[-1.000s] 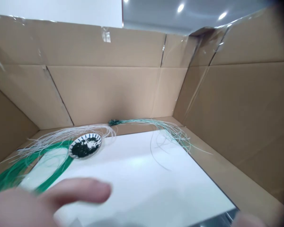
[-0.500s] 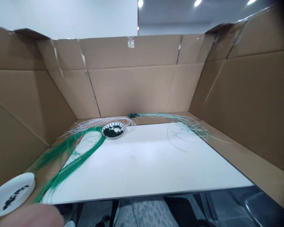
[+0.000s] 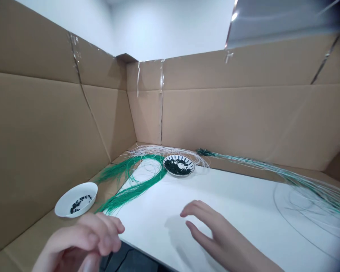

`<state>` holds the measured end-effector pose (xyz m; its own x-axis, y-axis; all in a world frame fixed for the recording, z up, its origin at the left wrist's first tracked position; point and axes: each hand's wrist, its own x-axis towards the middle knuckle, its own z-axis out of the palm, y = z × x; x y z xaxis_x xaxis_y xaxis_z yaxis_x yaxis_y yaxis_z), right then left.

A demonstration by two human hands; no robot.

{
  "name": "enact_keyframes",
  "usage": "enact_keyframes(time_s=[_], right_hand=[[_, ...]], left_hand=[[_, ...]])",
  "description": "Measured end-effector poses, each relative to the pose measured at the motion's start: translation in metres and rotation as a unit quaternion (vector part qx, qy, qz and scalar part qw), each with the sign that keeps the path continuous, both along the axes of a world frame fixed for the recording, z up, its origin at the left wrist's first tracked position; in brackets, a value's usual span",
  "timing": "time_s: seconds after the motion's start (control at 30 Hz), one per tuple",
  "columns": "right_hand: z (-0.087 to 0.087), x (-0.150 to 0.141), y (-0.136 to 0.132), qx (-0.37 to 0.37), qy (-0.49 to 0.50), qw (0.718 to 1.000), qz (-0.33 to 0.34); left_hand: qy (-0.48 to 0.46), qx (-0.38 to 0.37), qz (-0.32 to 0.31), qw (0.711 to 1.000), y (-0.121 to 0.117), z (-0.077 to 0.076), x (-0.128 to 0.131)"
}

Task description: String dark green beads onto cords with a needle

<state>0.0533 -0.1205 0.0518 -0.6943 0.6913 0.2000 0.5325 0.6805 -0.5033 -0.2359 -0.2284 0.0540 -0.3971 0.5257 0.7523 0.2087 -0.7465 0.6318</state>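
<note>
Right hand [image 3: 219, 238] in front of striped dish [image 3: 190, 165], grip apart; left hand [image 3: 81, 238] front-left of dish, grip tbh can't tell.

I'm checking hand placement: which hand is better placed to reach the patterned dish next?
Probably the right hand: it hovers over the white board, thumb and forefinger apart, with the patterned dish beyond its fingertips. The left hand looks closer to the white bowl.
</note>
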Motion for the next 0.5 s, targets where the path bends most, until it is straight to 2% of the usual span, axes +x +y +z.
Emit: enact_keyframes(time_s=[0.03, 0.07, 0.1, 0.17, 0.23, 0.3, 0.37, 0.4, 0.43, 0.5], right_hand=[[0.005, -0.016, 0.019, 0.015, -0.078, 0.997, 0.006], [0.008, -0.028, 0.039, 0.014, -0.118, 0.993, 0.001], [0.008, -0.038, 0.061, 0.013, -0.147, 0.989, -0.011], [0.003, -0.046, 0.106, 0.011, -0.204, 0.978, -0.05], [-0.004, -0.042, 0.143, 0.008, -0.247, 0.964, -0.099], [-0.011, -0.033, 0.167, 0.01, -0.262, 0.957, -0.124], [-0.02, -0.024, 0.177, 0.017, -0.257, 0.958, -0.124], [-0.024, -0.021, 0.177, 0.022, -0.249, 0.961, -0.117], [-0.029, -0.018, 0.175, 0.028, -0.24, 0.964, -0.107], [-0.037, -0.015, 0.169, 0.041, -0.221, 0.971, -0.088]], left_hand=[[0.042, 0.019, -0.014, 0.999, 0.001, 0.009, 0.012], [0.061, 0.018, -0.001, 0.998, 0.002, 0.016, 0.024], [0.06, -0.006, 0.037, 0.997, 0.003, 0.02, 0.035], [0.089, -0.108, 0.102, 0.985, 0.007, 0.022, 0.049], [0.158, -0.228, 0.115, 0.954, 0.016, 0.015, 0.05], [0.262, -0.34, 0.094, 0.898, 0.031, 0.001, 0.04], [0.371, -0.439, 0.093, 0.813, 0.047, -0.016, 0.025], [0.418, -0.484, 0.109, 0.761, 0.055, -0.024, 0.018], [0.439, -0.509, 0.115, 0.731, 0.061, -0.032, 0.011], [0.463, -0.536, 0.116, 0.696, 0.069, -0.044, 0.0]])
